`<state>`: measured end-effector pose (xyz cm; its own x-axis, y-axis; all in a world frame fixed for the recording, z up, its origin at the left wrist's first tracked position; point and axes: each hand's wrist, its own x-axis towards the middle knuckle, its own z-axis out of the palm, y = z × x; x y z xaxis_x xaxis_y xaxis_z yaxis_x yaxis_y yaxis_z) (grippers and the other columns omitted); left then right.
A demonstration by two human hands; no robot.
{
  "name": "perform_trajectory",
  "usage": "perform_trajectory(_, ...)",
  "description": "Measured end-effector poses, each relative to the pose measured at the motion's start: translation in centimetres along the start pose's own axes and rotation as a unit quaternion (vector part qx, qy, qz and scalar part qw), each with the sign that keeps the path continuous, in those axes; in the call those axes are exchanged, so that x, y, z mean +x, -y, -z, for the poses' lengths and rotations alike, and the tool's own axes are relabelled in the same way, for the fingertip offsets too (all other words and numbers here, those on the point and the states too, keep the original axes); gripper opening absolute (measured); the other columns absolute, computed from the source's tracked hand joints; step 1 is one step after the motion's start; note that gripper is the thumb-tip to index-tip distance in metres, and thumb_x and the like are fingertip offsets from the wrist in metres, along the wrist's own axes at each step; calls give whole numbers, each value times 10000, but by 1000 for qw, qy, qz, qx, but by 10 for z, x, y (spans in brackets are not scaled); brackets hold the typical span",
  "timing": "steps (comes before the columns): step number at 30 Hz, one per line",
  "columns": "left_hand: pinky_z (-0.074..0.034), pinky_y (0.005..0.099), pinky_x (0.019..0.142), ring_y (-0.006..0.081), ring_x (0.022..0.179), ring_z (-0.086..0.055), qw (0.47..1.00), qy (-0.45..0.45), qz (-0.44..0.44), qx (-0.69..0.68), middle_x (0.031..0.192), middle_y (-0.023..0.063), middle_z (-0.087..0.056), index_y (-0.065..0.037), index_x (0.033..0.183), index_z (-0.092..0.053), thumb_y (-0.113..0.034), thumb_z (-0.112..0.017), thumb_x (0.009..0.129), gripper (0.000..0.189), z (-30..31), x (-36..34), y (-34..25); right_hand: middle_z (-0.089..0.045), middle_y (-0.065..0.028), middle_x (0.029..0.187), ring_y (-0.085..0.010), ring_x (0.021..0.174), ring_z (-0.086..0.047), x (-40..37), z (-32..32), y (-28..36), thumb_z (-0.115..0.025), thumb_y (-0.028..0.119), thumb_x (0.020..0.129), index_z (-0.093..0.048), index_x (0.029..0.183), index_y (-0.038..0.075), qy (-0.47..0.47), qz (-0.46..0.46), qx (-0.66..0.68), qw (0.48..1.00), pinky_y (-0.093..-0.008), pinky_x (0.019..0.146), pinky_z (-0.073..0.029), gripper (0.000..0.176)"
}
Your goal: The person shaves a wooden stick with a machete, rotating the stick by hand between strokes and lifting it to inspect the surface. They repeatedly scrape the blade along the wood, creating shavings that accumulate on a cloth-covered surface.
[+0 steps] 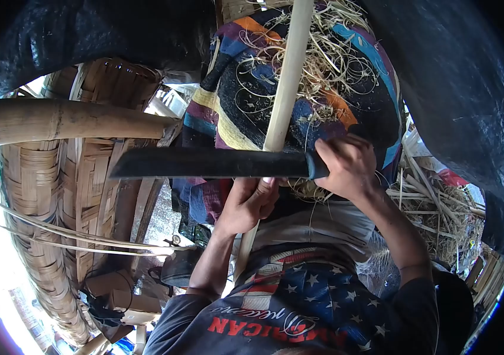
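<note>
Clenching the handle, right hand (pixel 346 165) lays a long dark flat-bladed knife (pixel 204 164) across a pale slender bamboo stave (pixel 287 77) at centre. Left hand (pixel 249 201) grasps the stave just nearer than the blade. Stave probably stiff, light, splintery; hold clear of the edge. Brown woven bamboo baskets (pixel 86 177) crowd the left.

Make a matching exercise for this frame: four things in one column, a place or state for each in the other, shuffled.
1. knife
2. bamboo stick
3. striped cloth
4. woven basket

A. strewn with shavings
B. gripped by the left hand
C. off to the left, apart from both hands
D. gripped at its handle by the right hand

Pairs: 1-D, 2-B, 3-A, 4-C
</note>
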<state>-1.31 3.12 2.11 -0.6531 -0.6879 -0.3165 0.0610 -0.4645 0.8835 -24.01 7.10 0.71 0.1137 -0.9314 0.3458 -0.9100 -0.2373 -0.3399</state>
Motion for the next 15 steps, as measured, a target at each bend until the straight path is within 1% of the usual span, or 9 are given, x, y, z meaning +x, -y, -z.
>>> perform_trajectory(1, -243, 213, 382, 35, 427, -302, 1000, 1, -3, 10, 615, -40, -353, 1, 1107, -546, -286, -414, 1074, 318, 1, 0, 0, -636, -59, 734, -265, 641, -638, 1, 0, 1, -814, 171, 429, -652, 911, 86, 1, -1, 0, 1000, -392, 621, -508, 516)
perform_trajectory(3, -242, 213, 382, 35, 427, -303, 1000, -3, 2, 13, 615, -39, -351, 0, 1107, -549, -285, -415, 1074, 317, 2, -1, -1, -629, -33, 688, -240, 632, -652, 5, 3, 2, -888, 255, 460, -637, 912, 120, 28, -22, -14, 999, -386, 624, -537, 535)
perform_trajectory(10, -235, 213, 383, 31, 432, -301, 1000, 10, -2, -3, 615, -43, -348, -6, 1101, -555, -286, -428, 1071, 309, 4, -2, -2, -643, -49, 674, -251, 618, -661, 7, 6, 11, -875, 256, 490, -642, 918, 97, 18, -11, 11, 1000, -390, 633, -539, 513)
perform_trajectory(15, -237, 217, 387, 38, 434, -290, 1000, 9, 9, 2, 623, -40, -355, -20, 1126, -533, -275, -428, 1071, 281, 4, -2, 4, -650, -51, 678, -242, 626, -666, 7, 5, 10, -873, 260, 517, -644, 905, 99, 57, -6, -6, 998, -384, 634, -541, 478)
